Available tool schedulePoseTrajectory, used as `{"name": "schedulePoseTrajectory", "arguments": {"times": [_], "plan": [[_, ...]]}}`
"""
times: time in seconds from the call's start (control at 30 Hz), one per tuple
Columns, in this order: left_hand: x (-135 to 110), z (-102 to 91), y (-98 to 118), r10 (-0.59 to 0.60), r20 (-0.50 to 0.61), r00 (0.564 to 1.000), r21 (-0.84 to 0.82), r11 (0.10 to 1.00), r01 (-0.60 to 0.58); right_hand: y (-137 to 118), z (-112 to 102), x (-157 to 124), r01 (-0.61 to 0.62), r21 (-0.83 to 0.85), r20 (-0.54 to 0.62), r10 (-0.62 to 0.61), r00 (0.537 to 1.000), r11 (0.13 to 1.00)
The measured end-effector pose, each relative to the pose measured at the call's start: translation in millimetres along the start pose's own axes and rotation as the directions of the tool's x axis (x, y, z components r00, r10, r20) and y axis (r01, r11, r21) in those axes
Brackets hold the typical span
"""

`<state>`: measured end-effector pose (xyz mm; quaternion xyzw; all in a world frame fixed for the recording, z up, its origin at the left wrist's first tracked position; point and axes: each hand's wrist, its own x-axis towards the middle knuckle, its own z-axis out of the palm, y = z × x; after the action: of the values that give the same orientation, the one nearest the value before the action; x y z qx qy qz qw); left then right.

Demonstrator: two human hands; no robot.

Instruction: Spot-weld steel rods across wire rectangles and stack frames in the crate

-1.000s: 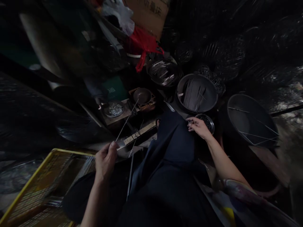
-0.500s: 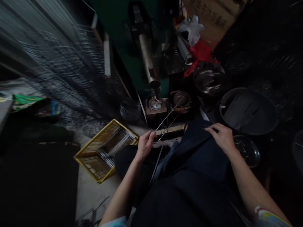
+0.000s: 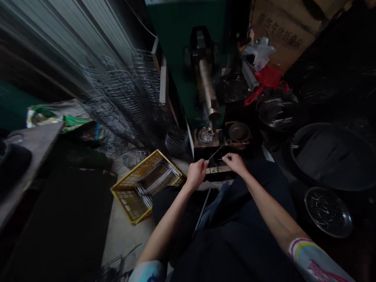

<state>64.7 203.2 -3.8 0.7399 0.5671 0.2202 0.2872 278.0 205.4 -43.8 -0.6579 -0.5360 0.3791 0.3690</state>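
My left hand [image 3: 196, 173] is closed on a thin metal rod [image 3: 216, 152], which slants up to the right below the machine. My right hand [image 3: 235, 163] sits just to its right, thumb and finger pinched on a small thin metal piece [image 3: 221, 158] whose exact shape I cannot make out. Ahead of both hands, the machine's metal cylinder [image 3: 209, 92] points down at a round dish of shiny metal bits [image 3: 206, 135]. A brown round pan [image 3: 239, 132] stands beside that dish. Another long rod [image 3: 202, 211] lies across my lap.
A yellow plastic crate [image 3: 123, 203] with metal rods stands on the floor at left. Stacked wire racks [image 3: 117, 94] lean behind it. To the right are a metal bowl of small pieces [image 3: 328, 211] and a large dark tub [image 3: 331, 156]. A red bag [image 3: 268, 76] hangs near a cardboard box [image 3: 282, 35].
My right hand has moved left from beside the metal bowl to near my left hand, still pinching the small piece. The view has swung left, shifting the surroundings right.
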Motion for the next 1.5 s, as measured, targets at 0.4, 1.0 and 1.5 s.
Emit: {"name": "schedulePoseTrajectory", "arguments": {"times": [0.4, 1.0, 1.5], "plan": [[-39, -16.5, 1, 0.010, -0.170, 0.985, -0.178, 0.983, -0.040, -52, 17, 0, -0.134, 0.539, 0.085, 0.104, 0.991, 0.832], [-32, -17.4, 9, -0.012, -0.228, 0.974, -0.211, 0.977, -0.037, -72, 11, 8, -0.103, 0.636, 0.092, 0.057, 0.994, 0.765], [-12, -21.6, 15, -0.004, -0.276, 0.961, -0.228, 0.972, -0.061, -84, 9, 30, -0.064, 0.685, 0.058, 0.033, 0.998, 0.726]]}}
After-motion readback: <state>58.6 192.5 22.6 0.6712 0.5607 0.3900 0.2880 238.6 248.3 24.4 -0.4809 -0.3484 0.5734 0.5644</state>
